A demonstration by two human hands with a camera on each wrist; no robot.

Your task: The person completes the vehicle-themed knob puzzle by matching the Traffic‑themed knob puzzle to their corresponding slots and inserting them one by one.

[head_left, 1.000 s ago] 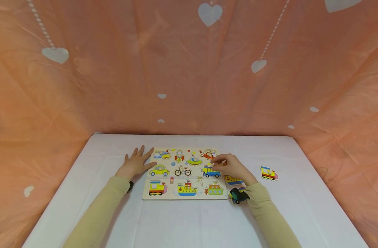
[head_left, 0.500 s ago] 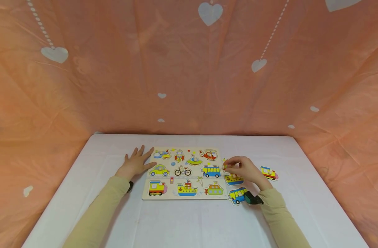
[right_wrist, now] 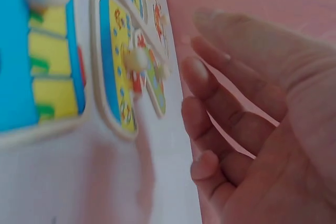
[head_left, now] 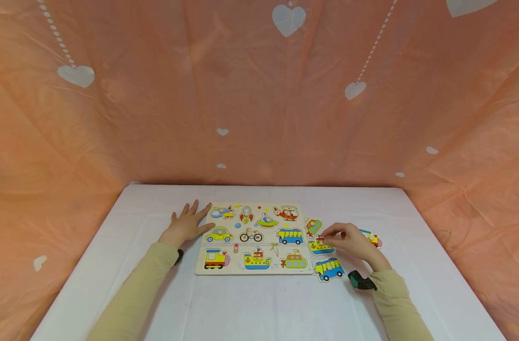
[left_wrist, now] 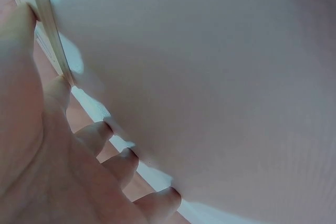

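A wooden knob puzzle board with colourful vehicle pictures lies on the white table. My left hand is spread flat at its left side, thumb and index finger at the edge. To the board's right, my right hand hovers with bent fingers by the ship piece; the right wrist view shows a gap between fingertips and knob, and nothing held. Beyond the ship lies the submarine piece, and nearer me the bus piece. Partly covered by the right hand is the train piece.
Around the table hangs a pink cloth with white hearts, along the back and both sides. A black wrist strap sits at the right cuff.
My right hand has moved from over the board's helicopter and bus pictures, past the submarine piece, to the ship piece, uncovering the submarine and bus pieces. My left hand stays put.
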